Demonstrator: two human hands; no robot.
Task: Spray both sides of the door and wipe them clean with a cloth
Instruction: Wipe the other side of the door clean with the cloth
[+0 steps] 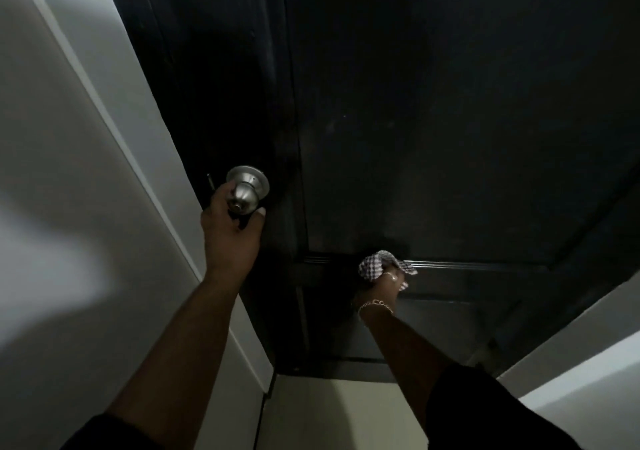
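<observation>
Right hand (384,285): fingers curled round a bunched checked cloth (379,263), pressing it against the door at the ridged moulding (485,265) that runs across between the upper and lower panels. A ring shows on one finger; a chain bracelet (375,306) circles the wrist. The forearm reaches up from a dark short sleeve (485,415) at the lower right.

Left hand (233,231): thumb and fingers cupped about the round metal doorknob (242,197), gripping it from below and from the side (the fingertips behind the knob are hidden, so how far they wrap I cannot tell). The knob stands on a round metal plate, close to the door's left edge.

Door (433,120): dark, nearly black, panelled, filling the middle and upper right of the view. A tall upper panel lies above the moulding, a shorter panel below it. The lighting is dim, and the surface shows faint dull patches; whether these are wet or dusty cannot be told.

Surround: pale wall and door frame (104,138) to the left, touching the door's edge beside the knob; a pale wall (588,345) to the lower right; a light-coloured floor (346,415) under the door's bottom edge, between the two arms.
</observation>
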